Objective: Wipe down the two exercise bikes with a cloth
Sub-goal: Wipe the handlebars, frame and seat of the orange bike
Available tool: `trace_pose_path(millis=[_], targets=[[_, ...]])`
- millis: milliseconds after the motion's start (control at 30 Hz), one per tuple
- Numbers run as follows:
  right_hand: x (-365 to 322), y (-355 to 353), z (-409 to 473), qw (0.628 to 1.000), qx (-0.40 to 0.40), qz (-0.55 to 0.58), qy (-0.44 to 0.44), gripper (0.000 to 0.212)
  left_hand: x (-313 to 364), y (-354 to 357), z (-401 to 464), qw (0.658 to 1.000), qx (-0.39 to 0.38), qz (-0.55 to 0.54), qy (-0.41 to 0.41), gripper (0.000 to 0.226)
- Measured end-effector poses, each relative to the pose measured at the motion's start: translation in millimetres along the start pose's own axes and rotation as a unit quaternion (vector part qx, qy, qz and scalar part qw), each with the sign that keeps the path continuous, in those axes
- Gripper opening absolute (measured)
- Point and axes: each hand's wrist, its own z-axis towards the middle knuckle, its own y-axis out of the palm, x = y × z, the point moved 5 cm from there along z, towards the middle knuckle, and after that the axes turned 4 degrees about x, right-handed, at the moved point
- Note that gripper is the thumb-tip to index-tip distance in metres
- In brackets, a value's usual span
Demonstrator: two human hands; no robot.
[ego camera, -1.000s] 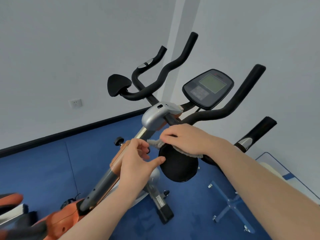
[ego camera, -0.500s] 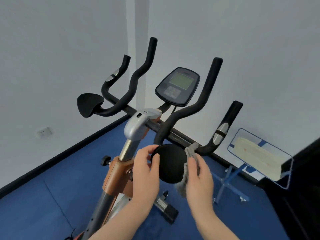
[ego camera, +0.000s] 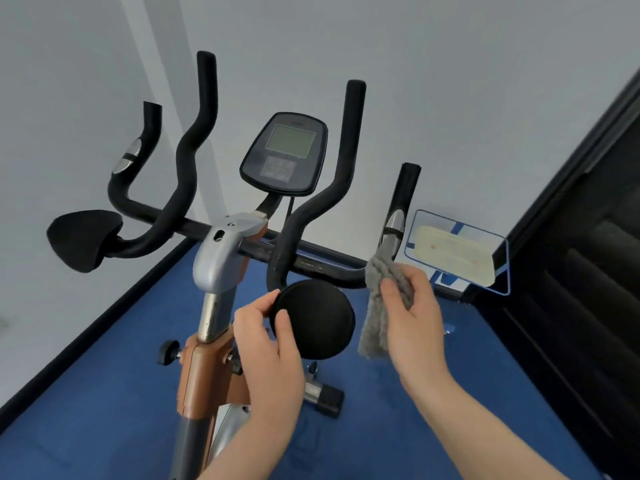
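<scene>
An exercise bike [ego camera: 221,261] with a grey and orange stem, black handlebars and a console [ego camera: 284,154] stands in front of me. My left hand [ego camera: 266,344] grips the left edge of the round black elbow pad [ego camera: 318,320] on the right side. My right hand [ego camera: 412,313] holds a grey cloth [ego camera: 377,306] just right of that pad. The cloth's top touches the curved black handlebar below the right grip [ego camera: 401,202]; its lower end hangs free. The matching left pad [ego camera: 83,237] sits at the far left.
A blue-framed stand with a pale pad [ego camera: 453,254] is by the wall to the right. A dark door or cabinet [ego camera: 588,271] fills the right edge. Blue carpet [ego camera: 104,393] covers the floor, with white walls meeting in the corner behind the bike.
My right hand has carried the cloth from the pad's top, round its right edge, out to the handlebar bend. My left hand came onto the pad's left edge. The view swung right.
</scene>
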Motion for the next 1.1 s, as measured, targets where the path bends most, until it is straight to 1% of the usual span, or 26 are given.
trace_pose_path(millis=[67, 133, 200, 267, 333, 367, 433, 467, 567, 600, 633, 733, 767, 833, 867, 900, 967, 1000, 1033, 1100], targets=[[-13, -5, 16, 0.995, 0.019, -0.034, -0.097, 0.023, 12, -2, 5, 0.998, 0.010, 0.024, 0.056, 0.036], [-18, -3, 36, 0.971, -0.005, -0.129, -0.200, 0.025, 23, 4, 9, 0.993, 0.024, 0.061, 0.098, 0.036], [-21, 0, 56, 0.925, -0.026, -0.255, -0.282, 0.023, 31, 18, 8, 0.990, 0.017, 0.108, 0.086, 0.040], [-20, 6, 64, 0.871, -0.038, -0.323, -0.368, 0.017, 31, 34, 3, 0.986, 0.007, 0.159, 0.038, 0.051], [-15, 18, 61, 0.836, -0.073, -0.327, -0.435, 0.014, 31, 46, -5, 0.972, 0.022, 0.233, 0.023, 0.068], [-12, 24, 60, 0.831, -0.104, -0.312, -0.449, 0.016, 33, 48, -6, 0.963, 0.037, 0.266, 0.030, 0.072], [-9, 30, 65, 0.833, -0.178, -0.270, -0.448, 0.021, 34, 51, -5, 0.953, 0.063, 0.295, 0.036, 0.072], [-7, 29, 70, 0.824, -0.221, -0.262, -0.452, 0.026, 33, 51, -5, 0.949, 0.070, 0.305, 0.038, 0.071], [0, 14, 85, 0.758, -0.312, -0.266, -0.507, 0.037, 31, 51, -7, 0.944, 0.071, 0.316, 0.053, 0.066], [0, 11, 89, 0.750, -0.324, -0.260, -0.515, 0.037, 31, 50, -7, 0.947, 0.073, 0.310, 0.050, 0.065], [-1, 13, 90, 0.753, -0.318, -0.254, -0.517, 0.036, 32, 50, -7, 0.949, 0.075, 0.304, 0.048, 0.065], [-3, 25, 77, 0.775, -0.267, -0.265, -0.508, 0.034, 33, 50, -8, 0.948, 0.071, 0.307, 0.047, 0.064], [-3, 27, 74, 0.771, -0.264, -0.258, -0.519, 0.033, 34, 48, -8, 0.948, 0.070, 0.305, 0.047, 0.063], [-1, 20, 82, 0.740, -0.272, -0.230, -0.570, 0.030, 35, 48, -8, 0.951, 0.071, 0.299, 0.047, 0.060], [1, 13, 92, 0.729, -0.260, -0.213, -0.596, 0.028, 35, 48, -7, 0.952, 0.071, 0.295, 0.045, 0.059], [1, 7, 103, 0.732, -0.241, -0.197, -0.606, 0.026, 34, 49, -8, 0.953, 0.072, 0.292, 0.043, 0.057], [1, 3, 106, 0.779, -0.220, -0.174, -0.561, 0.024, 32, 48, -8, 0.954, 0.080, 0.285, 0.042, 0.054], [4, 6, 97, 0.795, -0.216, -0.171, -0.540, 0.025, 32, 48, -8, 0.955, 0.085, 0.281, 0.044, 0.053], [8, 10, 85, 0.800, -0.213, -0.175, -0.533, 0.028, 32, 48, -8, 0.956, 0.088, 0.277, 0.046, 0.052], [13, 12, 73, 0.781, -0.232, -0.182, -0.551, 0.035, 33, 47, -9, 0.958, 0.091, 0.267, 0.048, 0.050]])
